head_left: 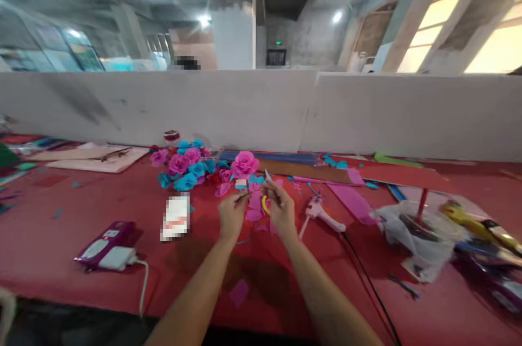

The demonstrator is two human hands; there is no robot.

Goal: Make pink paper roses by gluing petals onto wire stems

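Observation:
My left hand (232, 215) is closed in a pinch over the middle of the table; what sits between its fingertips is too small to make out. Scissors are in my right hand (281, 210), their pointed metal blade (267, 175) rising above the fingers and a yellow handle loop (266, 205) showing beside the palm. Pink paper petals (254, 203) lie on the red table between and beneath both hands. Just beyond them is a large pink paper flower (244, 164). To its left sits a heap of pink, blue and red paper flowers (187, 165).
A glue gun (324, 215) with a black cord lies right of my hands. Farther right stands a bag-wrapped container (420, 232). On the left are a purple power strip (108, 245) with a white charger and a pixelated white item (176, 216). A white partition (204, 109) runs behind.

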